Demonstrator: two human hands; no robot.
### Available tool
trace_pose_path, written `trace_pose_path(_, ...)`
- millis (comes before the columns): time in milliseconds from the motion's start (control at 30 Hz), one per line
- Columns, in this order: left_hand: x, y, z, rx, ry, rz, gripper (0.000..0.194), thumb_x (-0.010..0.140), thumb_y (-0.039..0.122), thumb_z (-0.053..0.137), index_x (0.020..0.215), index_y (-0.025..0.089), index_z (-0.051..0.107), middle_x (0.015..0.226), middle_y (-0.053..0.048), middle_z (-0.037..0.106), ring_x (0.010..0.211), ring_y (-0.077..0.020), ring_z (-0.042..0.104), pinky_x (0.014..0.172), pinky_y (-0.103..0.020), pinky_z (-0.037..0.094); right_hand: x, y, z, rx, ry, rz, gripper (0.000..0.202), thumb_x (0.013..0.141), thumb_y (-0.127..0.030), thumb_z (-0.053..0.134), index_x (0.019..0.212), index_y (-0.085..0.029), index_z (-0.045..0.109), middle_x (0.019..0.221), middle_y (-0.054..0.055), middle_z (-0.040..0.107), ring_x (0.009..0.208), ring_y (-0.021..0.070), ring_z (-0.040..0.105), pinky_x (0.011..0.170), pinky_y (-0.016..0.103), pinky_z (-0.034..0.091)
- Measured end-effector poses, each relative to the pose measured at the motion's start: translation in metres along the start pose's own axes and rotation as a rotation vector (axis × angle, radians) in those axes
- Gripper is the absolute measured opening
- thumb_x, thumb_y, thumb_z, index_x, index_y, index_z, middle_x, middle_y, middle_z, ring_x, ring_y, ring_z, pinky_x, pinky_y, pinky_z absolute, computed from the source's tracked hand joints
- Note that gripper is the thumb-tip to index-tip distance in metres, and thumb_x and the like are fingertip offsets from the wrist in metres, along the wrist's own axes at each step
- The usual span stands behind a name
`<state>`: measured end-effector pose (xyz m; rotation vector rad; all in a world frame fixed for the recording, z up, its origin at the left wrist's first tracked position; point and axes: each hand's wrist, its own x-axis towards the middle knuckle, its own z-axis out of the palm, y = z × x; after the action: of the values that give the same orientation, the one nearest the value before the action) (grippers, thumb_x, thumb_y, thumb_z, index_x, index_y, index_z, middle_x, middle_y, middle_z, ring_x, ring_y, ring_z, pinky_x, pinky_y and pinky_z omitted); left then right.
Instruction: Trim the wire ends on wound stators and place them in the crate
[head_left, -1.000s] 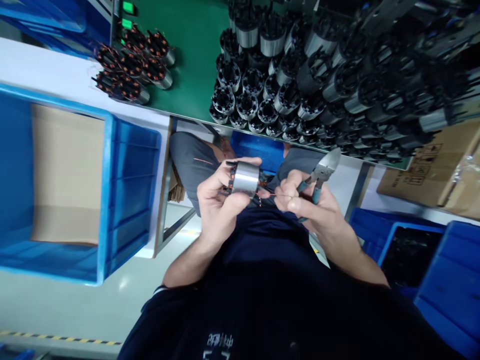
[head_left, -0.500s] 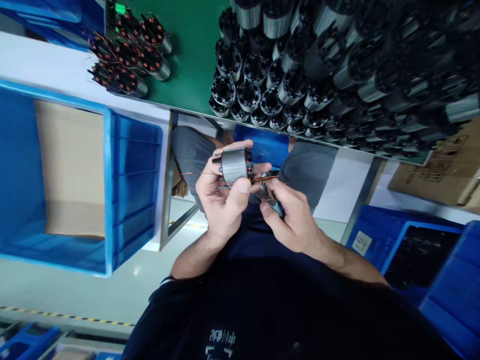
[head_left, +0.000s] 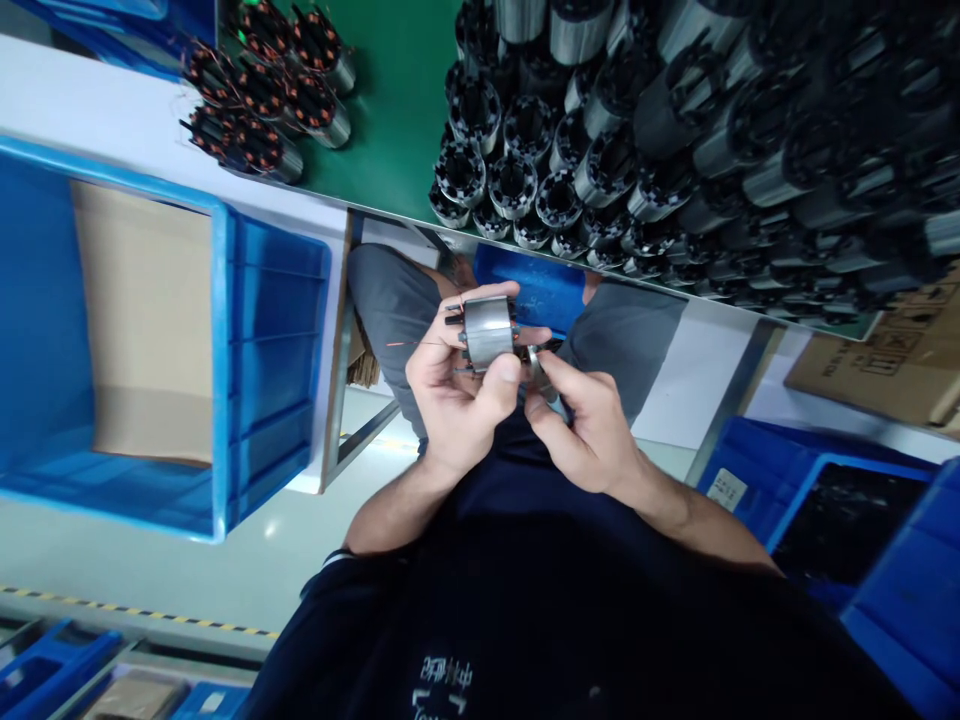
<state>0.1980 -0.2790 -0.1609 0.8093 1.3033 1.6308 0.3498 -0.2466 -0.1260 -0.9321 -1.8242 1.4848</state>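
My left hand (head_left: 459, 408) is wrapped round a motor stator (head_left: 489, 333), a silver steel cylinder with black plastic ends and copper windings. The stator lies on its side above my lap. From its left end a thin copper wire (head_left: 405, 344) sticks out past the palm. Close to the right end, my right hand (head_left: 589, 428) grips a small pair of metal cutting pliers (head_left: 535, 366), mostly covered by the fingers. The plier head is right beside the stator's wire end; whether they touch is hard to see.
Rows of bare stators (head_left: 559, 200) crowd the green tabletop (head_left: 394, 110) ahead. Several copper-wound stators (head_left: 319, 110) stand at its left. A blue crate (head_left: 219, 380) with cardboard inside is on the left. Blue bins (head_left: 757, 480) and a carton (head_left: 847, 375) sit at right.
The copper wires that stuck out past the plier head no longer show there. Both hands appear slightly farther right in view, and the pliers are still beside the stator.
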Motion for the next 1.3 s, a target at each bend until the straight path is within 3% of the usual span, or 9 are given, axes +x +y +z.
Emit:
trace_pose_path(100,0.008,0.007,-0.014,-0.05,0.065,-0.005,0.033,0.102,0.056,0.092,0.122,0.031,0.083,0.141,-0.004,0.086,0.094,-0.0206,0.091,0.082,-0.033,0.078,-0.001,0.013,-0.008,0.0,0.018,0.081,0.027,0.107,-0.008,0.059,0.123,-0.019,0.078,0.078,-0.008,0.057,0.062,0.0063,0.05,0.069,0.023,0.046)
trace_pose_path(200,0.02,0.034,-0.056,-0.036,0.146,0.021,0.028,0.1,0.045,0.094,0.122,0.028,0.091,0.128,-0.005,0.093,0.092,-0.0211,0.091,0.086,-0.035,0.079,-0.01,0.031,-0.026,-0.05,0.079,0.222,0.031,0.111,-0.014,0.057,0.129,-0.02,0.081,0.077,-0.007,0.058,0.066,0.0085,0.054,0.073,0.025,0.047)
trace_pose_path(400,0.05,0.095,-0.227,0.628,0.421,0.451,0.031,0.079,0.043,0.11,0.092,0.023,0.09,0.1,-0.002,0.089,0.1,-0.0246,0.085,0.09,-0.04,0.076,-0.044,0.072,-0.055,-0.083,0.078,0.454,0.029,0.112,-0.034,0.06,0.124,-0.016,0.079,0.073,-0.005,0.054,0.061,0.0109,0.05,0.062,0.026,0.043)
trace_pose_path(500,0.06,0.106,-0.308,1.25,0.496,0.294,0.032,0.08,0.048,0.108,0.092,0.023,0.092,0.111,-0.005,0.091,0.105,-0.0252,0.082,0.105,-0.042,0.066,-0.056,0.088,-0.048,-0.128,-0.028,0.586,0.039,0.11,-0.047,0.063,0.127,-0.015,0.078,0.074,-0.004,0.054,0.061,0.0124,0.052,0.061,0.026,0.045)
trace_pose_path(600,0.065,0.095,-0.352,1.497,0.365,-0.053,0.02,0.098,0.041,0.09,0.102,0.022,0.094,0.123,-0.009,0.092,0.114,-0.0292,0.084,0.11,-0.042,0.062,-0.053,0.094,-0.03,-0.205,-0.207,0.61,0.056,0.11,-0.061,0.061,0.135,-0.015,0.081,0.074,-0.002,0.056,0.061,0.0143,0.053,0.06,0.025,0.047)
trace_pose_path(700,0.069,0.074,-0.366,1.54,0.191,-0.341,0.031,0.102,0.044,0.083,0.116,0.02,0.096,0.138,-0.014,0.091,0.122,-0.0338,0.085,0.109,-0.042,0.062,-0.039,0.089,-0.007,-0.312,-0.328,0.495,0.066,0.108,-0.072,0.059,0.128,-0.016,0.087,0.072,0.001,0.059,0.061,0.0164,0.058,0.06,0.025,0.05)
trace_pose_path(900,0.053,0.053,-0.367,1.445,0.068,-0.404,0.051,0.111,0.056,0.061,0.115,0.021,0.098,0.14,-0.014,0.09,0.12,-0.0345,0.086,0.112,-0.043,0.063,-0.011,0.075,0.017,-0.393,-0.4,0.436,0.078,0.104,-0.083,0.058,0.132,-0.018,0.09,0.107,0.01,0.086,0.079,0.0183,0.079,0.079,0.02,0.063)
trace_pose_path(1033,0.035,0.06,-0.367,1.338,-0.075,-0.417,0.068,0.118,0.054,0.038,0.117,0.02,0.096,0.131,-0.015,0.092,0.119,-0.0296,0.086,0.112,-0.038,0.063,-0.004,0.072,0.021,-0.411,-0.404,0.425,0.079,0.104,-0.085,0.058,0.129,-0.018,0.09,0.113,0.012,0.087,0.08,0.0201,0.08,0.096,0.026,0.068)
trace_pose_path(1300,0.032,0.095,-0.371,1.233,-0.201,-0.395,0.058,0.109,0.068,0.056,0.115,0.023,0.093,0.131,-0.015,0.093,0.12,-0.034,0.088,0.103,-0.041,0.068,-0.017,0.07,0.033,-0.306,-0.424,0.474,0.074,0.11,-0.079,0.055,0.139,-0.018,0.086,0.143,0.02,0.082,0.132,0.0367,0.083,0.121,0.048,0.065)
